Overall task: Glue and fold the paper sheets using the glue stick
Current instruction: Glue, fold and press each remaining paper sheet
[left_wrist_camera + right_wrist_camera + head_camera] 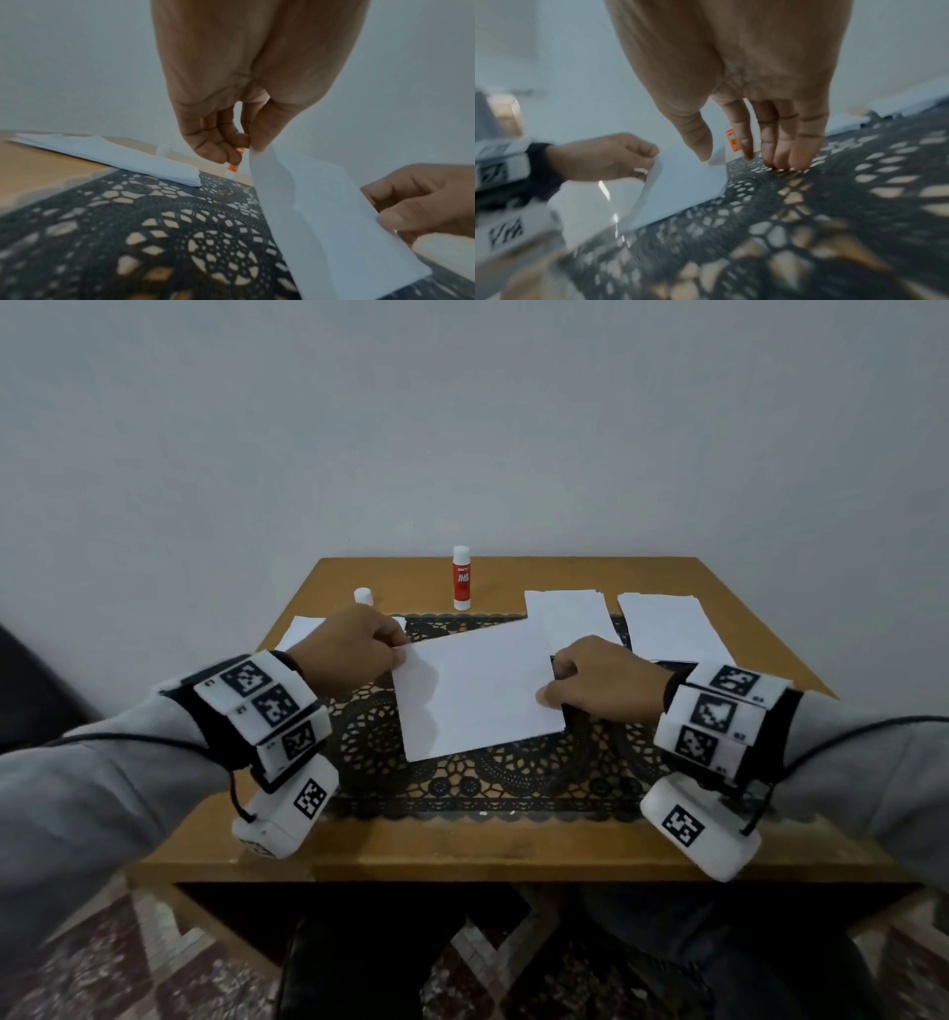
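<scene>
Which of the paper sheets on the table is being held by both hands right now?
The sheet in the middle, over the black lace mat: the left hand pinches its left edge, the right hand its right. The other papers lie untouched.

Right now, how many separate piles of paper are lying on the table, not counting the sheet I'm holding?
3: one pile at the left, partly behind the left hand; one right of centre; one far right.
</scene>
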Available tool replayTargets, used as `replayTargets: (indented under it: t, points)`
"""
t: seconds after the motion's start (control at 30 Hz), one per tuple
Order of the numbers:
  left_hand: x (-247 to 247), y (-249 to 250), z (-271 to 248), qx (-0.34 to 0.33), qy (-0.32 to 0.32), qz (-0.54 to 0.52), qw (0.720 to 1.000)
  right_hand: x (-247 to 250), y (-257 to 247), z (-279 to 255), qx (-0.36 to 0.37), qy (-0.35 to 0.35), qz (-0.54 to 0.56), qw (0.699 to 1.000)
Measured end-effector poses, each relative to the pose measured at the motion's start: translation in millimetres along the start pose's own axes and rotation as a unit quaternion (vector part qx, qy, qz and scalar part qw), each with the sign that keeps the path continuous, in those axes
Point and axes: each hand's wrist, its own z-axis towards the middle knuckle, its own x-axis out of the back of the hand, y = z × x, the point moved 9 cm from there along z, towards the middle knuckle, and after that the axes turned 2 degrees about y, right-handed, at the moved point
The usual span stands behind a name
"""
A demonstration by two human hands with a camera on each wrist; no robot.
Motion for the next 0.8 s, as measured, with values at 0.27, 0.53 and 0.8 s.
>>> replayTargets:
  t: [0.27, 0.53, 0.8]
  points:
    - [31.4, -41.9, -8.0, 0.077, 0.08, -0.188, 0.976, -20.6, -23.9, 17.2, -0.05, -0.054, 0.292, 0.953]
    - [56.6, -90.3, -3.6, 0.13, 0.085, -0.205, 0.966, -28.1, -63.5, 58.0, -0.064, -0.047, 0.325, 0.942]
    - [84.2, -141.3, 16.7, 0.19, 0.144, -0.135, 0.962, -59.3, -103.3, 104.2, -0.112, -0.115, 0.222, 0.962]
